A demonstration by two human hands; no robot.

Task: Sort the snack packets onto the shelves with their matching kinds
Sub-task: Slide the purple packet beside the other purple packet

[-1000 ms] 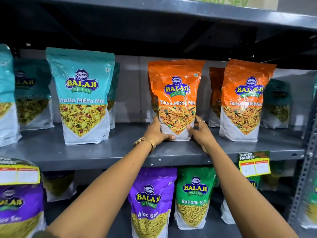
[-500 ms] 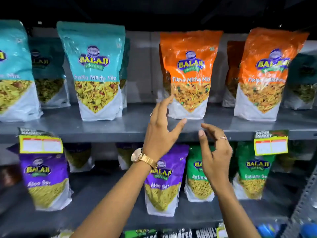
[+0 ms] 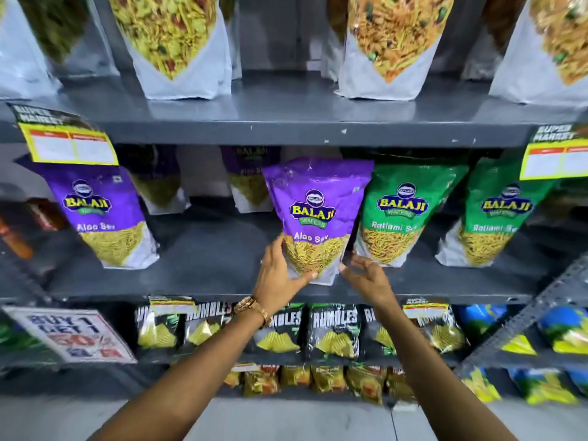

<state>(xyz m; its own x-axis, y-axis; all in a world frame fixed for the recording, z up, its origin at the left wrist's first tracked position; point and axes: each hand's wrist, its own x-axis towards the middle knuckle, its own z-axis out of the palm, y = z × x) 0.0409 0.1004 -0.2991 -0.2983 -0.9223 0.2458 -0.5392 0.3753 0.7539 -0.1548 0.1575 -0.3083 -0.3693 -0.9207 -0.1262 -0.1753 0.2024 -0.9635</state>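
A purple Aloo Sev packet (image 3: 318,198) stands on the middle shelf (image 3: 206,265), leaning against a green Ratlami Sev packet (image 3: 404,211) on its right. My left hand (image 3: 280,278) grips the purple packet's lower left corner, thumb across the front bottom edge. My right hand (image 3: 369,278) is at the lower right corner with fingers spread; I cannot tell if it touches the packet. Another purple Aloo Sev packet (image 3: 98,211) stands further left, with more purple ones behind. A second green packet (image 3: 499,214) stands at the right.
On the upper shelf (image 3: 286,128) stand mix packets (image 3: 394,43), only their lower halves in view. Yellow price tags (image 3: 70,148) hang from its edge. Black Rumbles packets (image 3: 334,332) fill the shelf below, beside a "Buy 1 Get 1" sign (image 3: 73,335).
Both hands left the orange packet on the upper shelf and dropped to the middle shelf. My left hand has taken hold of the purple Aloo Sev packet. The view tilted down.
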